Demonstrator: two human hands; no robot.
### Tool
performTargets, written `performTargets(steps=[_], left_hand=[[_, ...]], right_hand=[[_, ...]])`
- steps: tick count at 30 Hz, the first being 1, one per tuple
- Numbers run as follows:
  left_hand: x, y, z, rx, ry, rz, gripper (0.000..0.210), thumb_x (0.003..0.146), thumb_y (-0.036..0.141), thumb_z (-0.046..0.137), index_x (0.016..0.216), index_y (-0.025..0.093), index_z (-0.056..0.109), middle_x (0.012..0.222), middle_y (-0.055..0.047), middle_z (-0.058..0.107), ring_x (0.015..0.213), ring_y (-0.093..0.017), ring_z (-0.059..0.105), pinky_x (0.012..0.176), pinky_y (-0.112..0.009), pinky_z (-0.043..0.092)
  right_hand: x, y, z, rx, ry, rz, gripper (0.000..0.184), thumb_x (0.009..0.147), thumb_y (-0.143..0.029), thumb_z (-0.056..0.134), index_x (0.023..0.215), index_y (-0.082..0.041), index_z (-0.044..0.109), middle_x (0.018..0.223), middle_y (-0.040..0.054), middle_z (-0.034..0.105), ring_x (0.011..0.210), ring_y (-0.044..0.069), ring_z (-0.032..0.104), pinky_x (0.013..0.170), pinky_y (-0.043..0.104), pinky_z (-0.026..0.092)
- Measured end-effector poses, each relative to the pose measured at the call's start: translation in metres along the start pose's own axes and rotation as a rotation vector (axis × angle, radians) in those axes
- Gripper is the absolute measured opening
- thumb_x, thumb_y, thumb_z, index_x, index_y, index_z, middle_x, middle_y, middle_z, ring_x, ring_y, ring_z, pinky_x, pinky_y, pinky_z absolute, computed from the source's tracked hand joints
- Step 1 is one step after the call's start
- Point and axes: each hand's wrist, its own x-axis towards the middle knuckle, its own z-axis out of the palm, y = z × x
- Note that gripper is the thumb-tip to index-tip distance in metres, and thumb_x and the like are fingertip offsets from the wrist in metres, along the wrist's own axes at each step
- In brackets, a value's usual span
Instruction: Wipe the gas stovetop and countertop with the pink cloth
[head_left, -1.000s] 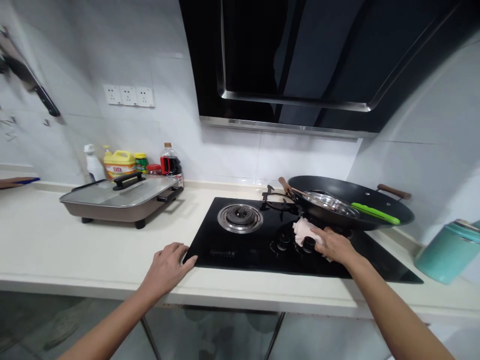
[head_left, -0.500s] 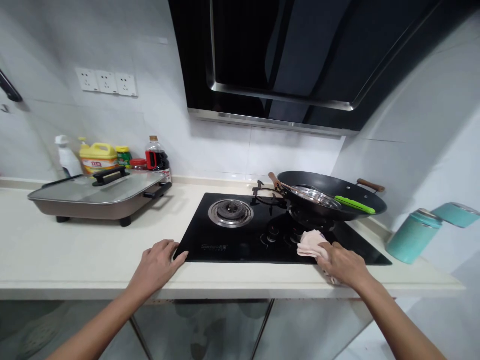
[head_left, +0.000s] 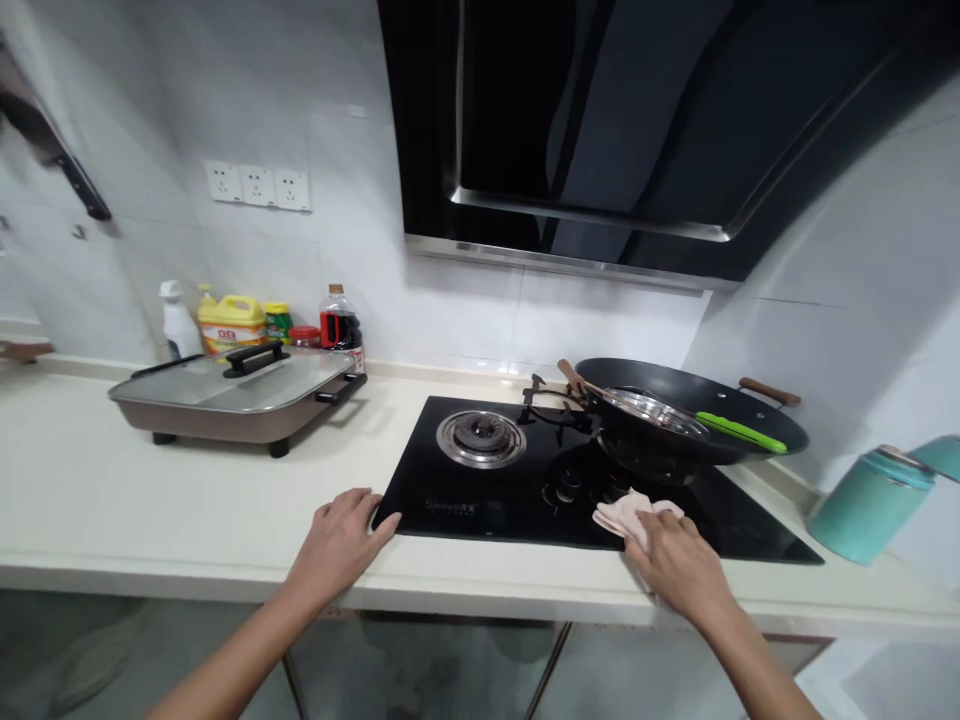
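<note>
My right hand (head_left: 675, 560) grips a pale pink cloth (head_left: 628, 512) and presses it on the front edge of the black gas stove (head_left: 517, 525), below the knobs (head_left: 568, 485). At the stove's front left corner, my left hand (head_left: 345, 537) rests on the counter (head_left: 247, 520) with thumb and fingers apart, holding nothing. The left burner (head_left: 481, 438) has no pan support over it. On the right side of the stove sits a black wok (head_left: 757, 435), tilted, with a metal dish (head_left: 656, 410) and a bright green handle (head_left: 741, 432) inside.
A pan support (head_left: 555, 410) leans by the wok. A lidded electric pan (head_left: 217, 420) stands left, before a yellow jug (head_left: 234, 325) and several bottles. At right is a teal canister (head_left: 870, 505). The range hood (head_left: 585, 130) hangs above; a knife (head_left: 75, 180) hangs at upper left.
The whole view has shifted, so the scene sits further right and lower. My right hand and the cloth have moved slightly left along the stove's front edge. My left hand stays at the corner.
</note>
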Motion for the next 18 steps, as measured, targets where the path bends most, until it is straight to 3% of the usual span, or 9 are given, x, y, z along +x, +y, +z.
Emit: performTargets(steps=[3,7,14,18], left_hand=[[0.0,0.0,0.003,-0.017,0.039,0.012,0.042,0.095,0.05,0.054,0.118,0.018,0.071,0.133,-0.016,0.067,0.128,-0.033,0.06,0.108,-0.047,0.042],[-0.001,-0.002,0.006,-0.035,0.059,0.024,0.039,0.097,0.049,0.055,0.114,0.019,0.071,0.131,-0.015,0.068,0.127,-0.032,0.06,0.106,-0.048,0.042],[-0.006,-0.001,0.0,-0.131,0.066,0.014,0.042,0.102,0.05,0.044,0.124,0.021,0.066,0.127,-0.012,0.07,0.123,-0.029,0.062,0.107,-0.047,0.043],[-0.003,-0.006,0.001,-0.237,0.079,-0.055,0.053,0.102,0.056,0.036,0.132,0.021,0.063,0.135,-0.013,0.067,0.129,-0.03,0.06,0.111,-0.048,0.041]], right_hand=[[-0.014,-0.027,-0.011,0.03,0.11,-0.079,0.039,0.095,-0.035,0.053,0.12,-0.01,0.07,0.102,0.0163,0.067,0.098,0.033,0.059,0.094,0.042,0.044],[-0.012,-0.077,-0.023,0.17,0.187,-0.207,0.036,0.094,-0.032,0.054,0.121,-0.013,0.069,0.107,0.0143,0.066,0.1,0.031,0.057,0.095,0.042,0.045],[0.032,-0.178,-0.061,0.323,-0.027,-0.178,0.037,0.094,-0.031,0.056,0.122,-0.009,0.067,0.114,0.0208,0.064,0.11,0.037,0.055,0.099,0.049,0.04],[0.042,-0.228,-0.084,0.408,-0.064,-0.263,0.039,0.095,-0.036,0.057,0.124,-0.011,0.066,0.121,0.0211,0.063,0.115,0.037,0.053,0.099,0.05,0.04]])
